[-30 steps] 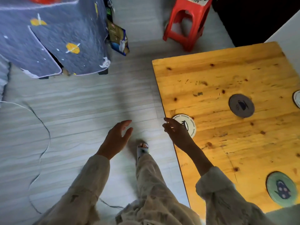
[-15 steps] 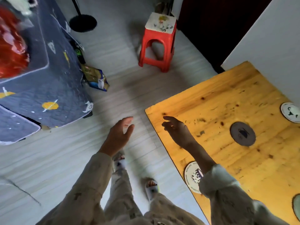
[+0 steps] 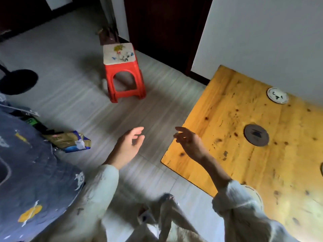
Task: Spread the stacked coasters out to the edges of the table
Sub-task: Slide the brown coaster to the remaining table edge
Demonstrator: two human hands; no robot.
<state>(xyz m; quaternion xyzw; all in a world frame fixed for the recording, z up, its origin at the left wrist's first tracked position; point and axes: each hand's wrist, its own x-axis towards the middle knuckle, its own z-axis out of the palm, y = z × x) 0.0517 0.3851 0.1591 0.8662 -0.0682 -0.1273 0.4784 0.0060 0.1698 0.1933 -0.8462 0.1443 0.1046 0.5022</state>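
The worktop (image 3: 262, 172) runs off the right edge. A coaster (image 3: 321, 169) at that edge is cut to a sliver. Another (image 3: 253, 189), at the near edge, lies mostly hidden under the right sleeve (image 3: 239, 201). The dark coaster (image 3: 256, 135) has a print too blurred to read.

Both arms reach forward in pale sleeves. The left hand (image 3: 129, 145) hangs empty, fingers loosely curled. The right hand (image 3: 189, 143) is also empty, fingers spread, index finger extended.
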